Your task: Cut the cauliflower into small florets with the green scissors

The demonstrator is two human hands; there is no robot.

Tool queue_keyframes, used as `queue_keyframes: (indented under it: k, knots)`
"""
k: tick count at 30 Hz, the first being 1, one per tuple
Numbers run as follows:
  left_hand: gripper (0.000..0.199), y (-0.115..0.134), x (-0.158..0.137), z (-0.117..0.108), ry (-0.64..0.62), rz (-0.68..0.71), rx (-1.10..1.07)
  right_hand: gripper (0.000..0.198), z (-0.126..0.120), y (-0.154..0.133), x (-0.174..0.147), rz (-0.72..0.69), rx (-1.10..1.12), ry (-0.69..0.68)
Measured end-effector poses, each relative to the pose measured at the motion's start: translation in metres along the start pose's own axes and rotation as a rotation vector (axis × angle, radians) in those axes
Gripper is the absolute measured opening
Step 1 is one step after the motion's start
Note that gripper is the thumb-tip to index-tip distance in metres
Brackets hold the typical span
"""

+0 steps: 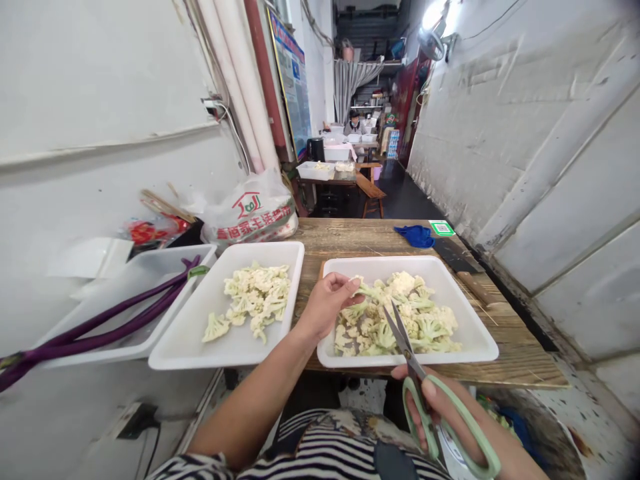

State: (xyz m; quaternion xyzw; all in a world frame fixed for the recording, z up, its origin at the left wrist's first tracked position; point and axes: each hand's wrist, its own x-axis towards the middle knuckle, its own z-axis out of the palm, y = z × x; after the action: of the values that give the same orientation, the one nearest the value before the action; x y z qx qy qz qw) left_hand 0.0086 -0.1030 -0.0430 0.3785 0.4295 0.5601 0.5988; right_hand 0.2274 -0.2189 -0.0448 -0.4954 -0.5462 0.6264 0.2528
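My left hand pinches a small cauliflower floret over the left side of the right white tray. Under and beside it, that tray holds a heap of cauliflower pieces. In front of the tray's near edge, my right hand grips a pair of scissors with pale green handles, fingers through the loops. The blades are slightly apart and point up toward the heap, not touching the floret in my left hand. A second white tray on the left carries a smaller pile of florets.
Long purple eggplants lie across another white tray at far left. Behind stands a printed plastic bag. A cleaver, blue cloth and green code card lie on the wooden table. A person sits far back.
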Motion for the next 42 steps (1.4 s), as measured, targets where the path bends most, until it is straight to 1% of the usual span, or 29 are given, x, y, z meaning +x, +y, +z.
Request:
queue_keyframes:
  k: [2,3,5,7,10,14,17,19,22,25,28,30,32,34,36,39,42]
  knots:
    - [0.039,-0.004,-0.006,0.004,0.026,0.122,0.004,0.059,0.001,-0.004,-0.002,0.001,-0.186,0.136]
    - [0.038,-0.006,-0.010,0.006,0.027,0.184,0.010,0.058,0.002,-0.006,-0.003,-0.023,-0.281,0.182]
    - [0.036,-0.008,-0.018,0.013,-0.021,0.260,0.020,0.054,0.002,-0.010,-0.005,-0.093,-0.402,0.212]
    - [0.036,-0.008,-0.026,0.019,-0.115,0.262,0.023,0.051,0.003,-0.013,-0.008,-0.149,-0.447,0.192]
    - [0.036,-0.009,-0.035,0.026,-0.226,0.242,0.068,0.052,0.006,-0.016,-0.012,-0.180,-0.475,0.199]
    - [0.038,-0.015,-0.041,0.030,-0.265,0.349,0.194,0.058,0.010,-0.015,-0.016,-0.204,-0.586,0.261]
    - [0.058,-0.018,-0.043,0.033,-0.280,0.382,0.329,0.064,0.010,-0.007,-0.015,-0.188,-0.660,0.340]
    - [0.064,-0.019,-0.043,0.036,-0.285,0.411,0.422,0.066,0.008,-0.002,-0.016,-0.188,-0.671,0.376]
    - [0.054,-0.020,-0.044,0.041,-0.274,0.512,0.517,0.064,0.003,0.001,-0.019,-0.211,-0.629,0.366]
    - [0.048,-0.022,-0.045,0.044,-0.270,0.559,0.597,0.051,-0.002,-0.003,-0.022,-0.265,-0.512,0.285]
    - [0.044,-0.022,-0.046,0.053,-0.267,0.534,0.694,0.039,-0.006,-0.004,-0.026,-0.308,-0.389,0.276]
    - [0.042,-0.020,-0.047,0.066,-0.287,0.521,0.772,0.035,-0.007,0.003,-0.030,-0.310,-0.315,0.312]
    - [0.041,-0.017,-0.048,0.086,-0.351,0.528,0.850,0.036,-0.008,0.018,-0.035,-0.294,-0.240,0.385]
    - [0.040,-0.019,-0.050,0.113,-0.456,0.557,0.901,0.038,-0.009,0.037,-0.044,-0.277,-0.153,0.497]
    - [0.038,-0.027,-0.052,0.144,-0.591,0.584,0.918,0.042,-0.010,0.058,-0.056,-0.265,-0.035,0.624]
    - [0.033,-0.055,-0.058,0.190,-0.780,0.561,0.954,0.047,-0.013,0.086,-0.075,-0.212,0.189,0.792]
    - [0.032,-0.095,-0.066,0.230,-0.924,0.500,1.013,0.048,-0.020,0.112,-0.092,-0.137,0.318,0.929]
